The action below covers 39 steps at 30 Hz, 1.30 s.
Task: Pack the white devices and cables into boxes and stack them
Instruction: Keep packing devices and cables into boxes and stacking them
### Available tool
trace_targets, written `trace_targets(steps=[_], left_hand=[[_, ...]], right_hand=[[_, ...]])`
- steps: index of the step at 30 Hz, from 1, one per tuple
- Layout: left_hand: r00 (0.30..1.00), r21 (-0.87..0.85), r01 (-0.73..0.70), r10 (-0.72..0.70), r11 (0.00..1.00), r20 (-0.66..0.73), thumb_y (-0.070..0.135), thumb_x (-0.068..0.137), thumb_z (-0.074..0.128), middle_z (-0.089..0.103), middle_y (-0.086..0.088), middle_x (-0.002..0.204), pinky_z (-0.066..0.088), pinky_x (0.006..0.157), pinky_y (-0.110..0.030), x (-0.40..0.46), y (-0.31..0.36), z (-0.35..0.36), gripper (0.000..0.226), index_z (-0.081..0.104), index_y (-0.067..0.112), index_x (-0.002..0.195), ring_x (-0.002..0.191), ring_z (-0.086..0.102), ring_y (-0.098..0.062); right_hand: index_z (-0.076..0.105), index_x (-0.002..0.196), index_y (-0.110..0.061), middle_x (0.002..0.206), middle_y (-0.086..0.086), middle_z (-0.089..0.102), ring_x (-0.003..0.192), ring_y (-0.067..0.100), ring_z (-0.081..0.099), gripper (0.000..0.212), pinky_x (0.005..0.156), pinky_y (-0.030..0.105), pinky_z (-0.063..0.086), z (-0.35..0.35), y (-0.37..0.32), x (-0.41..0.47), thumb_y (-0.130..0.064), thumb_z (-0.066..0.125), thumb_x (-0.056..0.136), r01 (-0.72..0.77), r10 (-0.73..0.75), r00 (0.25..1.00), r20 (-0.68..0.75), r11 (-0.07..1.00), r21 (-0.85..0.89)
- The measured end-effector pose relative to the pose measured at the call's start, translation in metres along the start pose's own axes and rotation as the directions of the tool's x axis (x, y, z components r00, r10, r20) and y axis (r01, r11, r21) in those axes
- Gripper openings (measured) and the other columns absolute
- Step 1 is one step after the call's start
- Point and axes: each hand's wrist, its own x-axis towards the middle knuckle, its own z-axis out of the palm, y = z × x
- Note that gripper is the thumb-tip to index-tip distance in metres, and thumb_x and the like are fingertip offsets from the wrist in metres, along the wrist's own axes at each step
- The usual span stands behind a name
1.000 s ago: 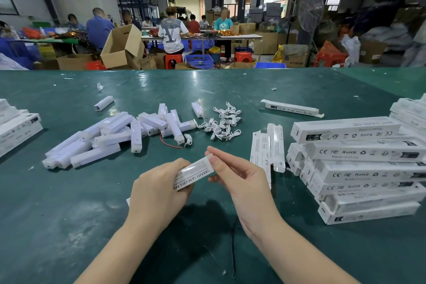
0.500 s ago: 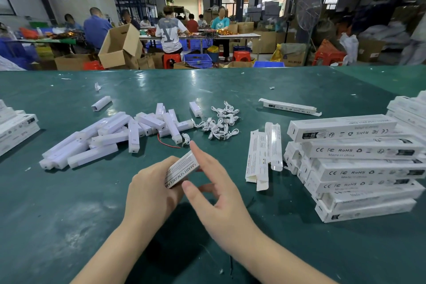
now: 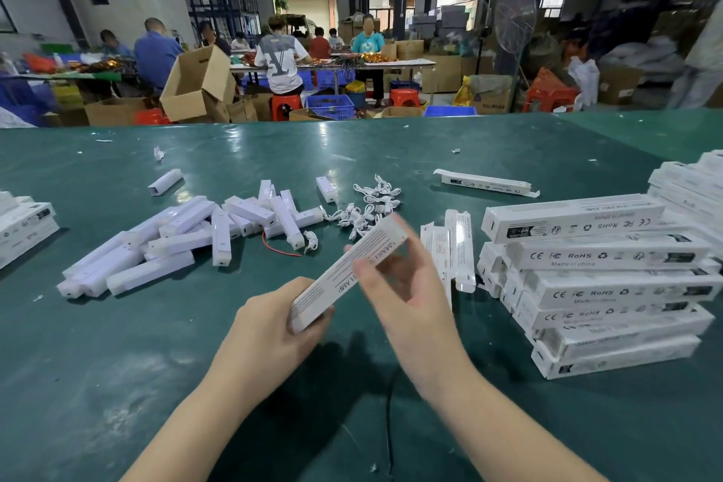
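Box [image 3: 348, 270] at frame centre gripped at its near end by left hand [image 3: 274, 329], right hand [image 3: 403, 286] blurred, grip unclear — probably being closed, next onto the stack [image 3: 610, 286] at right.

The left hand [image 3: 270, 329] grips the near end of a long white printed cardboard box [image 3: 344, 274], held slanted above the green table [image 3: 98, 364]. The blurred right hand [image 3: 407, 293] holds its middle. Loose white bar-shaped devices [image 3: 176, 239] lie left, coiled white cables [image 3: 367, 207] beyond, stacked white boxes [image 3: 606, 286] right.
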Motion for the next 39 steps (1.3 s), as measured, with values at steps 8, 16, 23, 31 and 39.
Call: trace_targets(steps=[8,16,23,31,39], left_hand=[[0.979,-0.209,-0.198,0.202,0.958,-0.004,0.028,0.074,0.069,0.063,0.014,0.082,0.05,0.058,-0.024,0.0,0.005,0.003,0.04,0.056,0.042,0.109,0.067,0.058,-0.009],[0.981,-0.13,-0.194,0.195,0.972,-0.008,0.01,0.079,0.075,0.062,0.011,0.076,0.043,0.059,-0.014,0.001,-0.004,0.013,0.041,0.059,0.04,0.102,0.062,0.055,-0.011],[0.975,-0.054,-0.222,0.223,0.974,0.012,0.012,0.08,0.075,0.061,0.013,0.069,0.043,0.061,-0.014,0.001,-0.009,0.015,0.042,0.057,0.043,0.102,0.055,0.052,-0.007],[0.983,-0.091,-0.179,0.183,0.98,0.034,0.011,0.082,0.071,0.06,0.009,0.064,0.041,0.057,-0.013,0.0,-0.008,0.012,0.027,0.065,0.037,0.09,0.055,0.052,-0.008],[0.984,-0.068,-0.168,0.171,0.983,0.048,0.013,0.085,0.068,0.06,0.011,0.064,0.04,0.055,-0.012,-0.001,-0.008,0.012,0.023,0.067,0.036,0.082,0.055,0.051,-0.008]], right_hand=[[0.067,0.105,-0.028,0.108,-0.009,0.07,0.105,0.009,0.066,0.015,0.091,0.028,0.051,0.015,-0.005,-0.013,-0.028,0.067,0.089,0.117,-0.116,0.993,-0.015,0.993,0.009],[0.062,0.096,-0.034,0.091,0.002,0.067,0.076,0.015,0.07,0.012,0.059,0.036,0.059,-0.004,-0.048,-0.004,-0.037,0.067,0.085,0.162,-0.002,0.959,-0.283,0.825,0.542],[0.05,0.115,-0.013,0.078,-0.004,0.068,0.075,0.009,0.066,0.066,0.061,0.017,0.051,-0.013,-0.052,0.01,-0.008,0.085,0.059,0.064,0.086,0.972,-0.22,0.8,0.597],[0.066,0.046,-0.018,0.061,0.0,0.059,0.056,0.011,0.058,0.04,0.051,0.018,0.049,-0.027,-0.051,0.014,-0.001,0.06,0.082,-0.147,0.299,0.945,-0.133,0.751,0.643],[0.054,0.041,-0.021,0.054,-0.002,0.051,0.048,0.01,0.054,0.046,0.047,0.019,0.046,-0.035,-0.049,0.016,-0.007,0.05,0.084,-0.319,0.391,0.914,-0.111,0.859,0.4]])
